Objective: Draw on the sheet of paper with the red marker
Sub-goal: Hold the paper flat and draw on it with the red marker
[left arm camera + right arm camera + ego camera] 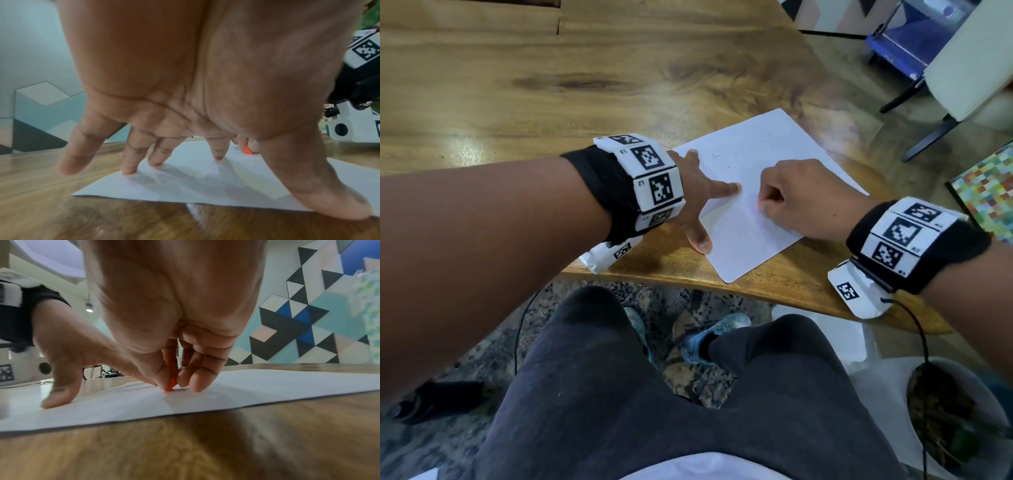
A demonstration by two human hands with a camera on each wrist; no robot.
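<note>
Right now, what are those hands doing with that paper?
A person is drawing. The left hand presses spread, straight fingers on the sheet of paper to keep it still on the wooden table. The right hand pinches a red marker, its tip touching the paper. Most of the marker is hidden inside the fingers. Only a few faint marks show on the sheet so far.

Two hands, left point(697, 192) and right point(803, 202), one sheet of paper point(763, 164), one red marker point(172, 382), one wooden table point(517, 85).
</note>
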